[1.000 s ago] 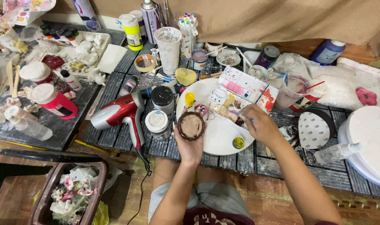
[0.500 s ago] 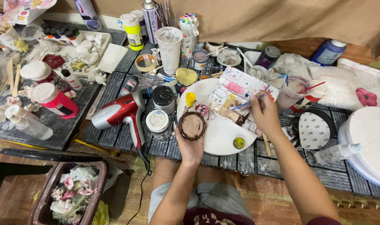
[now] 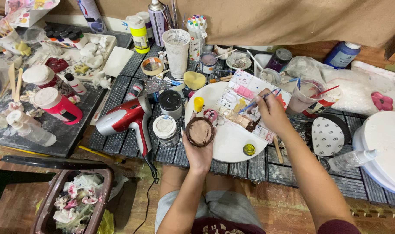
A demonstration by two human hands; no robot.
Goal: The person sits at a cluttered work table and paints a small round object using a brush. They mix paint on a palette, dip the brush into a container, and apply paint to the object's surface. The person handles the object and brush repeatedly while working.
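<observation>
Below me, the dark slatted work table (image 3: 119,143) took up most of the head view, crowded from edge to edge. At its right end sat a big white lidded bucket (image 3: 385,143), and near the middle lay a round white plate (image 3: 232,138) that I was using as a base. To the left of the plate lay a red and silver hair dryer (image 3: 126,119), with two white-capped jars (image 3: 166,129) just beside it. Further left stood a red jar (image 3: 59,106) with a white lid.

Across the plate lay a long white paint palette (image 3: 245,104), tilted, with pink, yellow and brown patches in its wells. A clear cup (image 3: 305,95) holding brushes stood just to the right of it.

My left hand (image 3: 199,151) was cupped from below around a small round brown dish (image 3: 200,131), fingers wrapped on its rim, holding it over the plate's left edge. My right hand (image 3: 271,112) was pinched around a thin blue brush (image 3: 260,100), whose tip touched the palette near the yellow patch. A small yellow-filled cap (image 3: 249,149) lay on the plate's lower part, near the dish yet apart from it.
</observation>
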